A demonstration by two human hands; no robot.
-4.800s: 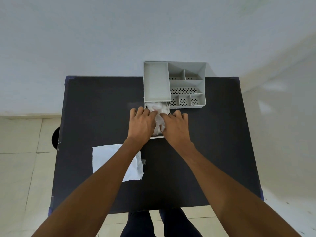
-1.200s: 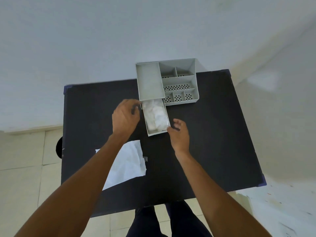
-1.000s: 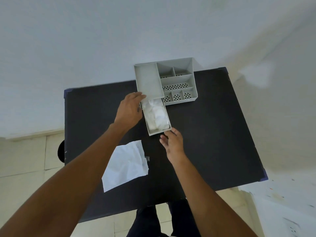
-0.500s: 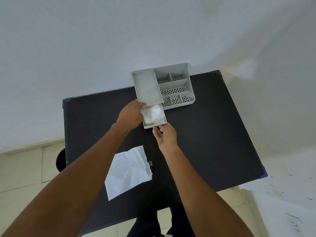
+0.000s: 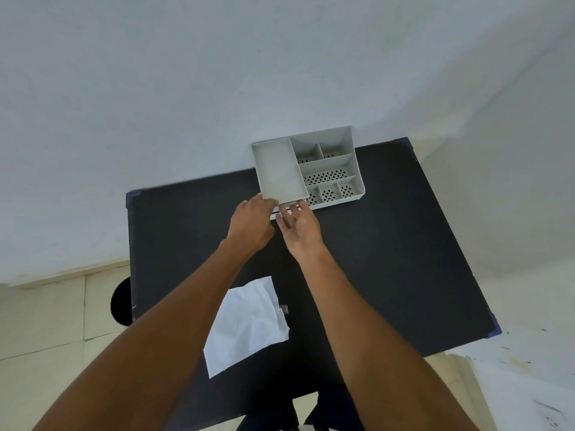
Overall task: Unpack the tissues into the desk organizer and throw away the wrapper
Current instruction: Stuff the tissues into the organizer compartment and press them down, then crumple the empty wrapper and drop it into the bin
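The grey desk organizer (image 5: pixel 277 172) stands at the far edge of the black table (image 5: pixel 389 259), against the wall. Its drawer is pushed almost fully in; only a thin strip of the drawer front (image 5: pixel 287 209) shows, and the tissues inside are hidden. My left hand (image 5: pixel 250 225) rests against the organizer's front left corner, fingers touching it. My right hand (image 5: pixel 300 227) has its fingers spread flat against the drawer front. The white crumpled wrapper (image 5: pixel 249 325) lies flat on the table near me, between my forearms.
The organizer's right side has several small perforated compartments (image 5: pixel 329 175). A dark round object (image 5: pixel 121 303) sits on the tiled floor past the table's left edge. A white wall rises behind the table. My dark trousers (image 5: pixel 280 421) show below the near edge.
The drawer with the tissues has slid from fully pulled out to almost shut, with my right hand following its front. My left hand moved to the organizer's corner. The view shifted.
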